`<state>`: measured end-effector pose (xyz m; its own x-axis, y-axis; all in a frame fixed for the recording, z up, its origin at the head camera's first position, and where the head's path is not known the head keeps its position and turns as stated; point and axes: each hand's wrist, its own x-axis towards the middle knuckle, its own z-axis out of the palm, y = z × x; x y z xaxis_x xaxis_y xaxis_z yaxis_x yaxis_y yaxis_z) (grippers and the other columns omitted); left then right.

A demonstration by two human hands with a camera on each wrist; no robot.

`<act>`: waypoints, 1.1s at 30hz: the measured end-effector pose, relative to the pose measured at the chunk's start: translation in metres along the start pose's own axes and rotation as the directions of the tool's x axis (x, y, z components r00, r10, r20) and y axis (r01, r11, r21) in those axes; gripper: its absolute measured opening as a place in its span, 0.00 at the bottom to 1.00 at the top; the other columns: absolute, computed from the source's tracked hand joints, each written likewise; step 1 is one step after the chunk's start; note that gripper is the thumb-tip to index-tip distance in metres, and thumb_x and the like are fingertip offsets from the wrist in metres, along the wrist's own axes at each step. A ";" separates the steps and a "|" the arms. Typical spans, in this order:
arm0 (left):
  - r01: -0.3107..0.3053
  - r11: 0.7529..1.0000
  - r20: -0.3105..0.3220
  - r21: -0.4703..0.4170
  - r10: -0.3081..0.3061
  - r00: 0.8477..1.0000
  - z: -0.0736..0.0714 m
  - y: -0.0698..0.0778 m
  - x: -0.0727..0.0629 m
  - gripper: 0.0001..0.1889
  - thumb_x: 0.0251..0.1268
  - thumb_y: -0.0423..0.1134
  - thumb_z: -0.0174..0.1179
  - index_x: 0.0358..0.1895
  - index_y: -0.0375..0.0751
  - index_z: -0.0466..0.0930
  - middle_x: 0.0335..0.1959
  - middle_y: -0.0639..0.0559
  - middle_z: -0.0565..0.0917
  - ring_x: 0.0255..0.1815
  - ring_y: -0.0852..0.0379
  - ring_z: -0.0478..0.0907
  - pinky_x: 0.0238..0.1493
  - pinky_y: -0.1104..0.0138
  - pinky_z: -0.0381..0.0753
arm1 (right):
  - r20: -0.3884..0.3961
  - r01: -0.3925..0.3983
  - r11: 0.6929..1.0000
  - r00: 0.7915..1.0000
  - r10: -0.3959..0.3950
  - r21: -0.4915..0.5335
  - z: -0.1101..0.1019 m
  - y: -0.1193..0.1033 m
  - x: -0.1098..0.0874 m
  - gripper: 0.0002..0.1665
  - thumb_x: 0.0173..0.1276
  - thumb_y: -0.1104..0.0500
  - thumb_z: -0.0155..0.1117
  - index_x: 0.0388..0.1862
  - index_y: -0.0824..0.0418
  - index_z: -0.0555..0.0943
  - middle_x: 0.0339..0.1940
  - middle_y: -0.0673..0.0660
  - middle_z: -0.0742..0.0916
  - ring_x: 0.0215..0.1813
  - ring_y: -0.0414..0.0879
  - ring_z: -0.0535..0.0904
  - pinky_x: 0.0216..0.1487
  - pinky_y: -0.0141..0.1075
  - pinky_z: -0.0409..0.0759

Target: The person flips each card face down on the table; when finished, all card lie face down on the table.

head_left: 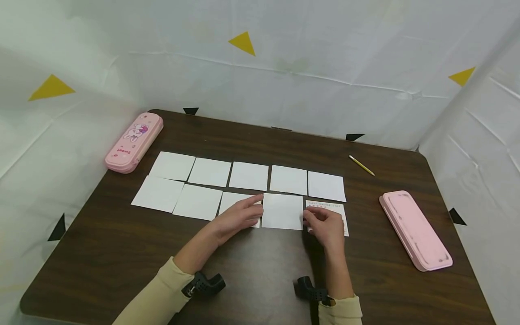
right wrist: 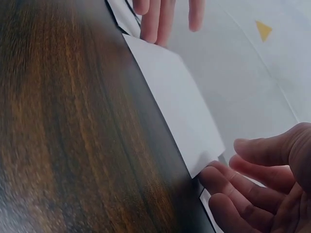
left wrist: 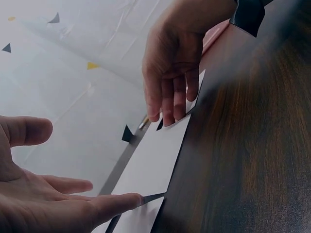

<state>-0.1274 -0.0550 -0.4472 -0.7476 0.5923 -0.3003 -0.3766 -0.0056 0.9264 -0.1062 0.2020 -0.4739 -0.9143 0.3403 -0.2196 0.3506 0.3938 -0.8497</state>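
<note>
White square cards lie in two rows on the dark wooden table (head_left: 260, 289). At the left edge of one blank card (head_left: 282, 212) in the near row are the fingertips of my left hand (head_left: 237, 217), its fingers extended. My right hand (head_left: 328, 225) is at that card's right edge, fingers loosely bent and the thumb (right wrist: 260, 148) apart from them. Under the right hand, partly hidden, lies a card with red print (head_left: 338, 208). The left hand partly covers another card (head_left: 229, 201) in the near row.
A pink pencil case (head_left: 136, 142) with a rabbit picture lies at the far left. Another pink case (head_left: 416, 230) lies on the right. A yellow pencil (head_left: 361, 165) rests behind the cards' right end. White sheeting (head_left: 308, 90) surrounds the table's back and sides.
</note>
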 end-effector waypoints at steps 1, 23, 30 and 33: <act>0.000 1.000 0.000 0.002 0.000 1.000 0.000 -0.001 0.000 0.34 0.76 0.42 0.49 0.78 0.36 0.47 0.78 0.36 0.50 0.76 0.43 0.55 0.72 0.53 0.58 | 0.006 0.001 1.000 1.000 -0.001 -0.007 0.000 0.000 0.000 0.16 0.68 0.57 0.67 0.49 0.66 0.86 0.42 0.66 0.88 0.35 0.50 0.88 0.28 0.31 0.81; 0.001 1.000 0.022 0.010 -0.001 1.000 0.000 -0.004 0.001 0.34 0.76 0.42 0.49 0.78 0.34 0.48 0.78 0.37 0.50 0.76 0.44 0.53 0.73 0.54 0.56 | -0.011 0.027 0.994 1.000 -0.029 -0.101 -0.002 0.000 -0.002 0.17 0.67 0.55 0.66 0.48 0.65 0.87 0.35 0.62 0.89 0.33 0.49 0.88 0.28 0.32 0.77; -0.005 1.000 0.037 0.014 0.004 0.999 0.000 -0.006 0.002 0.34 0.76 0.44 0.50 0.77 0.34 0.48 0.78 0.37 0.51 0.77 0.45 0.52 0.73 0.54 0.56 | -0.001 0.012 0.997 1.000 -0.012 -0.071 -0.006 -0.002 -0.002 0.18 0.68 0.55 0.66 0.48 0.66 0.86 0.35 0.63 0.89 0.33 0.50 0.88 0.28 0.31 0.79; -0.006 1.000 0.039 0.012 0.006 0.999 0.001 -0.005 0.004 0.34 0.76 0.43 0.50 0.77 0.34 0.50 0.77 0.37 0.52 0.77 0.45 0.52 0.73 0.54 0.56 | 0.015 -0.001 0.999 1.000 0.001 -0.046 -0.013 -0.005 -0.003 0.19 0.70 0.53 0.64 0.51 0.66 0.85 0.38 0.63 0.89 0.36 0.50 0.88 0.33 0.33 0.83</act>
<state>-0.1277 -0.0524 -0.4531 -0.7281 0.6229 -0.2861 -0.3653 0.0006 0.9309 -0.1022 0.2100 -0.4630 -0.9167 0.3283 -0.2278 0.3604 0.4328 -0.8263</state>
